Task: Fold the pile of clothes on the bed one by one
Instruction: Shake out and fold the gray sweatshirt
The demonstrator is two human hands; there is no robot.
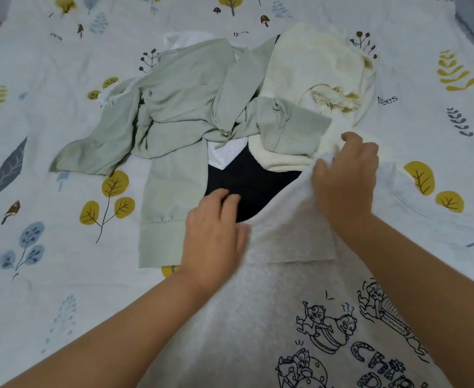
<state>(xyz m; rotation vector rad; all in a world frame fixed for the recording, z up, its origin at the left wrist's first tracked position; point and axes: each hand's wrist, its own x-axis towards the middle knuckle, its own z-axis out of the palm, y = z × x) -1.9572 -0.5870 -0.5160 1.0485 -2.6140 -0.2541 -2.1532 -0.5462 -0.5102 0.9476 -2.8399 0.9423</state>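
Across the whole view, a bed [62,275] under a pale cover printed with yellow, blue and grey leaves, trees and small birds. Nearest the camera, on the right, a light grey sweatshirt [258,331] with black cartoon chipmunk drawings and lettering, lifted at its far edge and draped over the near part of the pile. Beyond it, at the middle of the bed, a heap of unfolded clothes: a sage green hoodie [179,107] sprawled widest, one sleeve stretched toward the camera with its cuff just left of the left hand; a cream knitted sweater [314,65] on the right side, partly under a green sleeve; a dark navy garment [247,175] beneath both, showing between the hands; a white piece with tiny dots [226,154] peeking out under the hoodie. Right hand [344,177] raised, fingers curled over the sweatshirt's upper edge, gripping the grey cloth. Left hand [216,233] lower, at the sweatshirt's left edge, fingers bent and touching the navy garment; hold on the cloth not clear.
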